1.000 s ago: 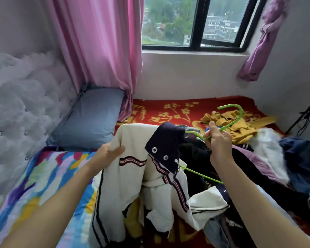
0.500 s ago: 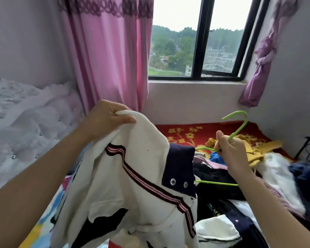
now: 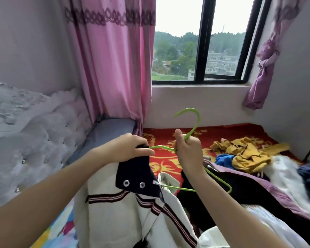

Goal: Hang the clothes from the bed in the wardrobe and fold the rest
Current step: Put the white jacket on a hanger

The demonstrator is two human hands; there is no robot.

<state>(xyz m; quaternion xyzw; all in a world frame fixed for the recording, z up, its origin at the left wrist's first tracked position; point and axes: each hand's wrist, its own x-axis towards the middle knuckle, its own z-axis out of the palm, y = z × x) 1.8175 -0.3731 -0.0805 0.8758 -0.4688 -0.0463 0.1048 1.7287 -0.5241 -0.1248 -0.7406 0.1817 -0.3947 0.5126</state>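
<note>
Left hand (image 3: pixel 125 149) clamped on a jacket (image 3: pixel 115 215), right hand (image 3: pixel 188 151) on a green hanger (image 3: pixel 195 122), both above the bed (image 3: pixel 222 134).
The left hand's curled fingers pinch the jacket's navy collar (image 3: pixel 132 174), touching the tip of the hanger's left arm. The right hand is a closed fist round the hanger's neck, just under the hook. The white jacket hangs from the left hand; a pile (image 3: pixel 243 154) of other clothes lies on the bed at right.
</note>
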